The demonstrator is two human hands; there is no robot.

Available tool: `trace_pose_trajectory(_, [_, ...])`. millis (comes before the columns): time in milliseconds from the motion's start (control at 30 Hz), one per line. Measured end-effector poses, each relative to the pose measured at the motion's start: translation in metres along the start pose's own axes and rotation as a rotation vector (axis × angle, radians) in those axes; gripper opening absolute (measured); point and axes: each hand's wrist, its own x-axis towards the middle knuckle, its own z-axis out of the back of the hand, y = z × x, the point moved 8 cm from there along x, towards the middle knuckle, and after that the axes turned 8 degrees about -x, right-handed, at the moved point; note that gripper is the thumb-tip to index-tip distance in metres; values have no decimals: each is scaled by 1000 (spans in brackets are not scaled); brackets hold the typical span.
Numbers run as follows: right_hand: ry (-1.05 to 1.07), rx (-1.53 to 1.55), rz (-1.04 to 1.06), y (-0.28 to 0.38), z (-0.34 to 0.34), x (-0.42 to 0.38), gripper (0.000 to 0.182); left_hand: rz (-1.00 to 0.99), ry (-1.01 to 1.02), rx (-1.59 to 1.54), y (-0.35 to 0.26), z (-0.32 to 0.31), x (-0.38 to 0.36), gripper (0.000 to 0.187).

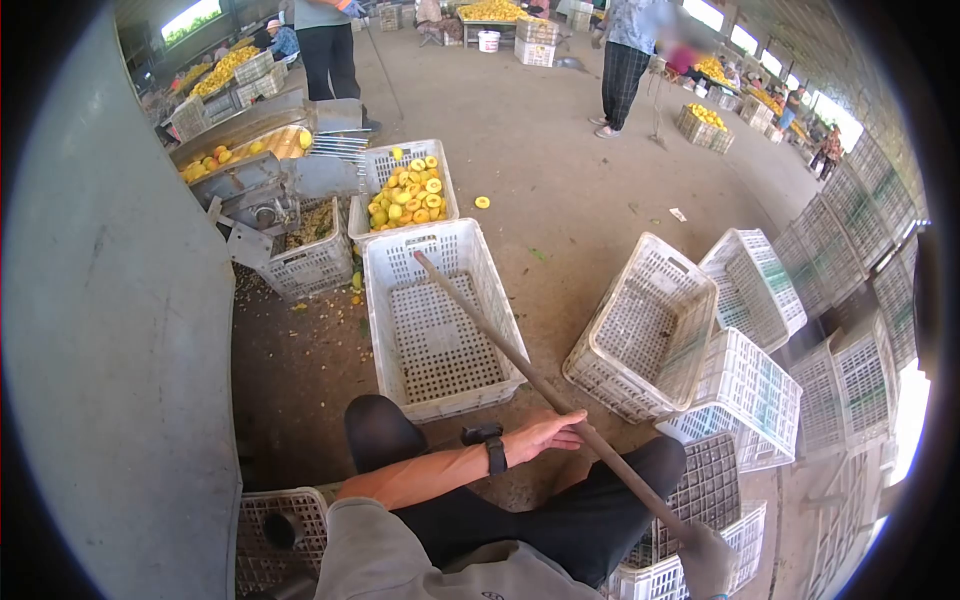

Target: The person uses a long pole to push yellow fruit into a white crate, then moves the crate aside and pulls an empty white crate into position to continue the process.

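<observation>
— Long wooden pole (520, 358): where, and held how?
— Slanting from the lower right up to the left, tip resting inside the empty white crate (437, 318) on the concrete floor (560, 160). Left hand (545, 433) laid loosely over the shaft, fingers half curled, not clamped; dark watch (495, 455) on that wrist. Right hand (708, 560), gloved, wrapped fully around the lower end of the pole near the bottom right.

— And from the left edge across?
— Grey metal wall (110, 330) filling the left side. Beside it a sorting machine (255, 165) with yellow fruit on its chute, a crate of scraps (312, 255) below it. Next, a crate of halved yellow fruit (408, 192) touching the far end of the empty crate. One fruit half (482, 202) lying alone on the floor just right of it.

— Further right?
— Tumbled empty white crates (690, 330), tilted on their sides, stacked ones (860, 220) behind along the right edge.

— Near the body?
— Bent knees in dark trousers (560, 520), another crate (280, 530) at the lower left.

— At the back?
— Other people standing (628, 60) among fruit crates.
</observation>
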Motion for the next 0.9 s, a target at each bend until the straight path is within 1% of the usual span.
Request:
trace_pose_trajectory(33, [0, -125, -27, 8, -2, 7, 53, -9, 16, 12, -1, -8, 0, 59])
trace_pose_trajectory(100, [-267, -135, -40, 52, 12, 16, 50, -26, 85, 41, -7, -27, -6, 62])
trace_pose_trajectory(133, [-400, -140, -47, 74, 22, 18, 48, -34, 79, 61, -16, -32, -10, 63])
trace_pose_trajectory(167, [-401, -48, -16, 86, 23, 22, 47, -42, 73, 80, -24, -37, -13, 64])
trace_pose_trajectory(200, [-387, -57, 3, 90, 20, 31, 49, -48, 68, 98, -35, -42, -18, 65])
trace_pose_trajectory(267, [-354, -78, 40, 96, 9, 49, 51, -138, 16, 194, -70, -44, -28, 66])
trace_pose_trajectory(300, [-383, -175, 147, 113, 11, 57, 46, -170, -16, 230, -87, -43, -31, 66])
trace_pose_trajectory(333, [-386, -174, 151, 123, 17, 66, 47, -202, -46, 266, -96, -40, -33, 66])
trace_pose_trajectory(367, [-389, -173, 155, 134, 24, 75, 48, -227, -6, 269, -91, -22, -8, 59])
trace_pose_trajectory(467, [-386, -159, 169, 153, 39, 121, 49, -345, 69, 316, -109, -32, -21, 52])
trace_pose_trajectory(500, [-385, -155, 172, 157, 44, 142, 49, -359, 79, 325, -112, -29, -21, 45])
trace_pose_trajectory(567, [-443, -42, 253, 173, 63, 186, 45, -376, 45, 277, -115, -18, -23, 41])
trace_pose_trajectory(633, [-425, -161, 247, 192, 80, 238, 43, -389, -5, 246, -116, -5, -22, 38])
trace_pose_trajectory(700, [-381, -316, 243, 224, 96, 281, 43, -399, -77, 236, -113, 10, -22, 36])
trace_pose_trajectory(800, [-430, -389, 396, 247, 86, 362, 44, -405, -53, 221, -115, 12, -33, 34])
trace_pose_trajectory(900, [-557, -376, 528, 279, 74, 403, 31, -405, -108, 200, -122, 23, -41, 33])
